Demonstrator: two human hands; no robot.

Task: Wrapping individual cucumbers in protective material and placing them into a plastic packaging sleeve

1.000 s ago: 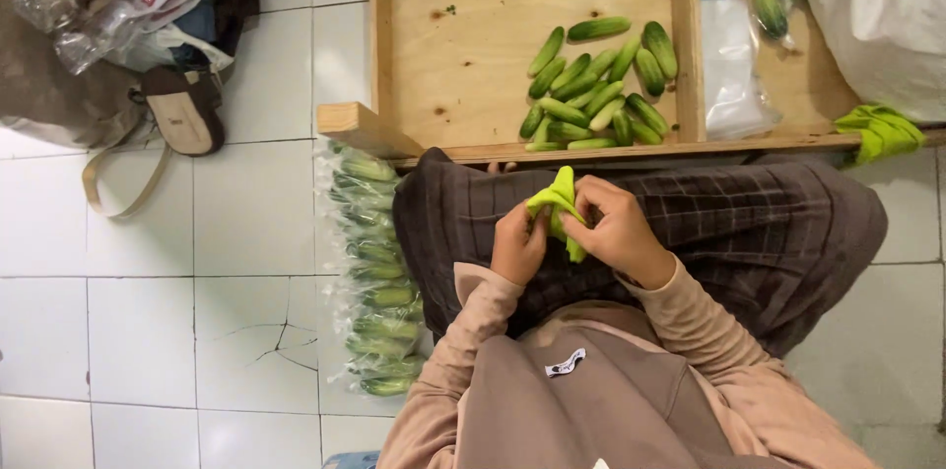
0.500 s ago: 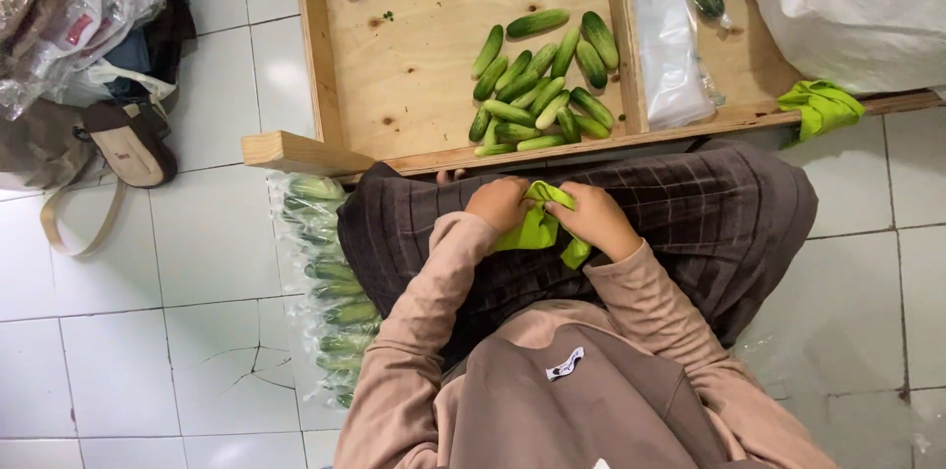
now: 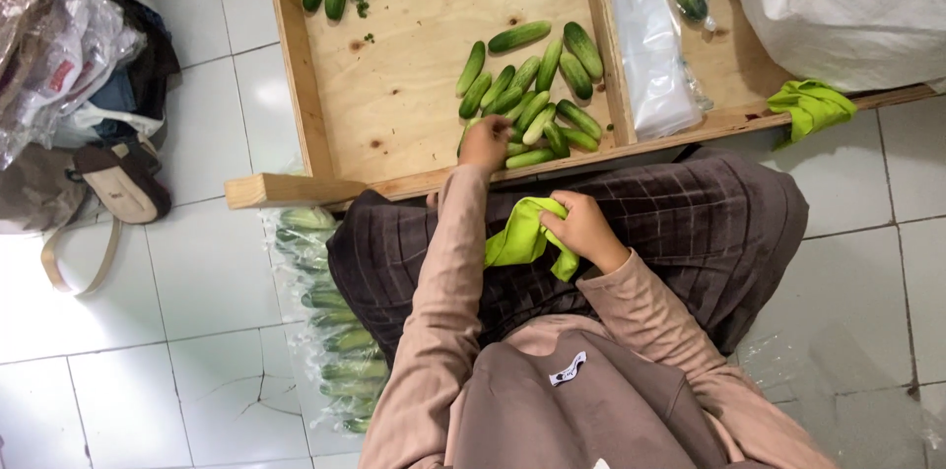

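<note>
Left hand [image 3: 486, 142]: left the green bag [image 3: 522, 235], reached to cucumber pile [image 3: 532, 112]; right hand [image 3: 581, 228] alone held bag.

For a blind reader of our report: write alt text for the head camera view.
Seen from above, a seated person reaches the left hand into a pile of small cucumbers in a wooden tray, while the right hand holds a lime-green plastic bag over a dark checked lap. A clear bag of cucumbers lies on the white tiled floor beside the person.

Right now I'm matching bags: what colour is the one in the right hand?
Bright lime green bag, head view.
</note>
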